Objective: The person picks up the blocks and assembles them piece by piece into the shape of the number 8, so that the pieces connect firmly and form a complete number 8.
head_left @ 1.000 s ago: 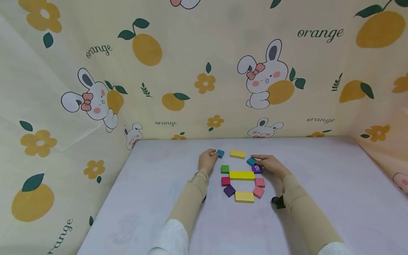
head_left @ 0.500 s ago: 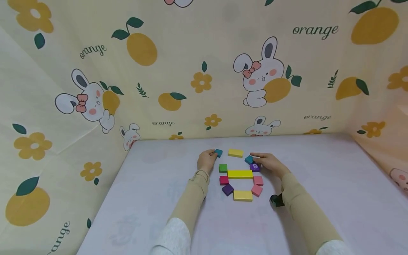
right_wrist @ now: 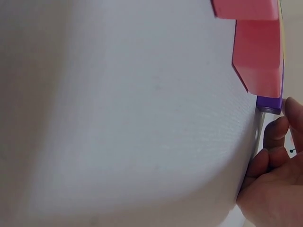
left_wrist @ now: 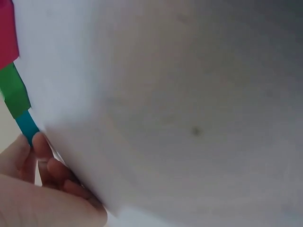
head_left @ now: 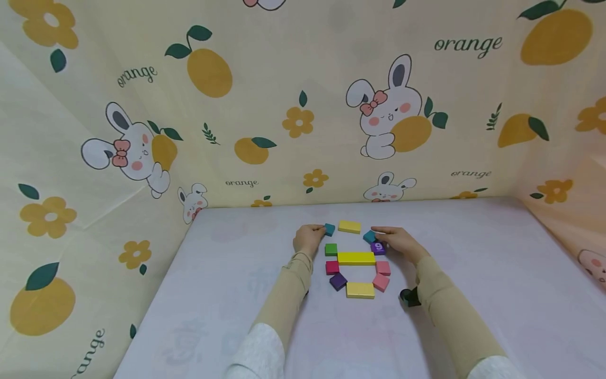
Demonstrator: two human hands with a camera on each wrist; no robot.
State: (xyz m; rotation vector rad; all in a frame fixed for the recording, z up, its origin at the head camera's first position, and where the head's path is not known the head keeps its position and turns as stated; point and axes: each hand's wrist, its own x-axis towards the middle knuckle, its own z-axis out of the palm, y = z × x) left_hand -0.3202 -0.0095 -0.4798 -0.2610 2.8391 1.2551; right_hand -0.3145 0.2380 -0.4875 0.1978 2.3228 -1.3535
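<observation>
In the head view my left hand [head_left: 306, 240] pinches a small teal block [head_left: 329, 229] between thumb and fingertips at the upper left of a block outline. The left wrist view shows that teal block [left_wrist: 27, 125] at the fingertips, close to a green block [left_wrist: 15, 92]. My right hand [head_left: 400, 242] is at the upper right, its index finger straight along the far side of another teal block [head_left: 370, 236] and other fingertips touching that block's right side. A purple block [head_left: 378, 248] marked 9 lies just below. In the right wrist view this teal block is hidden.
A long yellow block [head_left: 356, 258] crosses the outline's middle. Pale yellow blocks lie at its top [head_left: 349, 227] and bottom [head_left: 360, 290]. Red [head_left: 332, 268], dark purple [head_left: 338, 281] and pink blocks [head_left: 383, 268] form the sides. A patterned cloth [head_left: 265, 105] hangs behind the white table [head_left: 227, 295].
My left hand has shifted its teal block a little to the right, toward the top yellow block. My right hand stays beside its teal block. The head view has shifted slightly.
</observation>
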